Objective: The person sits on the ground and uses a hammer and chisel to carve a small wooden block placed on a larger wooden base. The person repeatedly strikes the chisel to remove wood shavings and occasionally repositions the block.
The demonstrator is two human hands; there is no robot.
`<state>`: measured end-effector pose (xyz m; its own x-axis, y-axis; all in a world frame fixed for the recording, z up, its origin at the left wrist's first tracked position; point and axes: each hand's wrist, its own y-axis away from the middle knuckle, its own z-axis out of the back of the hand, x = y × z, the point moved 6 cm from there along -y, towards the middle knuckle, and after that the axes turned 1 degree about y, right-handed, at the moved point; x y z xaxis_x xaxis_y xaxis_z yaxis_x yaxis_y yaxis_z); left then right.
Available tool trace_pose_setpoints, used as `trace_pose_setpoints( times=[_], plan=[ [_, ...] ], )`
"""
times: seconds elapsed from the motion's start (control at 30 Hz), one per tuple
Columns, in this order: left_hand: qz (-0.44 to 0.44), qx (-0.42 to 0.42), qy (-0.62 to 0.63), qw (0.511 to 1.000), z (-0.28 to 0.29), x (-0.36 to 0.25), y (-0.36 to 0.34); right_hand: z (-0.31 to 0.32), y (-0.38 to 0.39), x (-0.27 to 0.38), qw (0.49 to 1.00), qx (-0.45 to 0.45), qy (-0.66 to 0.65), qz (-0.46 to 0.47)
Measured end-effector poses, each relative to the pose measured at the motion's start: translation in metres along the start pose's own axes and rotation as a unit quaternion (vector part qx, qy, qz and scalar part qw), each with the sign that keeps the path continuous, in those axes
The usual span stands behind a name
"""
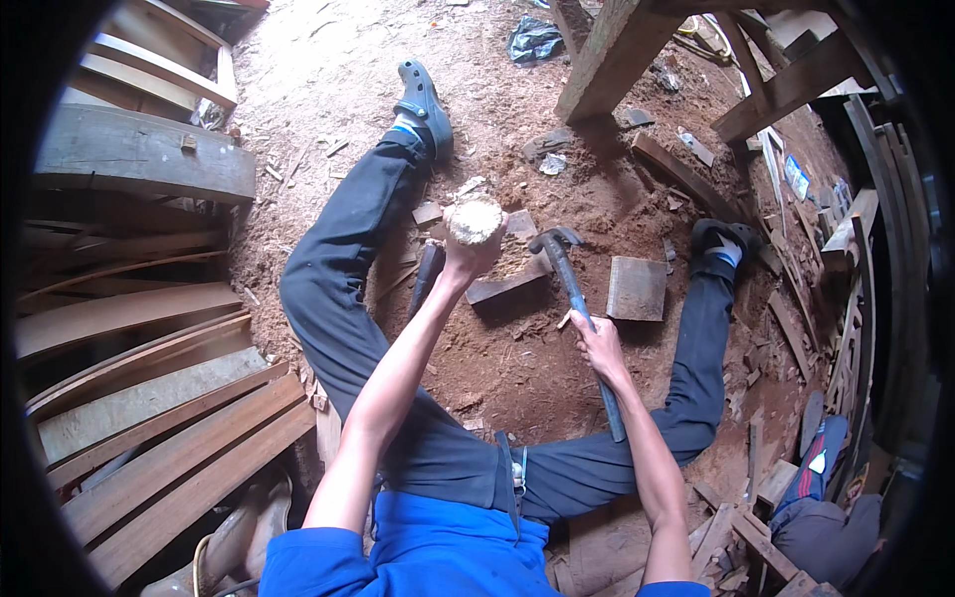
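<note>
My left hand (474, 261) is closed around a pale, rough, round-topped lump (477, 221), held up over the ground between my legs. What the lump is made of cannot be made out, and most of the fingers are hidden by it. My right hand (600, 347) grips a claw hammer (567, 274) by its blue handle, with the head pointing away from me. Beside my left wrist lies a dark, thick-handled tool (428, 277), only partly visible. A wooden block (637, 289) sits right of the hammer head, and a longer wood piece (509, 287) lies left of it.
Curved boards and planks (169, 438) are stacked along the left. A heavy timber frame (622, 60) stands at the far right, with scrap wood (796, 328) below it. Sawdust-covered ground (497, 368) lies between my outstretched legs. Dark plastic (534, 40) lies far ahead.
</note>
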<state>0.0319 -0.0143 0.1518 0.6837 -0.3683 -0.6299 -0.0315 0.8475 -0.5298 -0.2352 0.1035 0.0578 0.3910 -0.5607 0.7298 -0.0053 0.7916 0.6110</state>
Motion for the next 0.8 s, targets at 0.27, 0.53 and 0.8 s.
trace_pose_setpoints(
  times=[0.27,0.53,0.8],
  plan=[
    [0.171,0.004,0.226,0.959,-0.02,0.036,-0.002,0.046,0.089,0.172,0.936,-0.047,-0.211,0.276],
    [0.174,-0.018,0.423,0.889,-0.024,0.034,-0.002,0.032,0.155,0.263,0.845,-0.03,-0.22,0.486],
    [0.192,-0.001,0.223,0.956,-0.018,0.045,0.007,0.001,0.113,0.173,0.984,-0.002,0.075,0.161]
  ],
)
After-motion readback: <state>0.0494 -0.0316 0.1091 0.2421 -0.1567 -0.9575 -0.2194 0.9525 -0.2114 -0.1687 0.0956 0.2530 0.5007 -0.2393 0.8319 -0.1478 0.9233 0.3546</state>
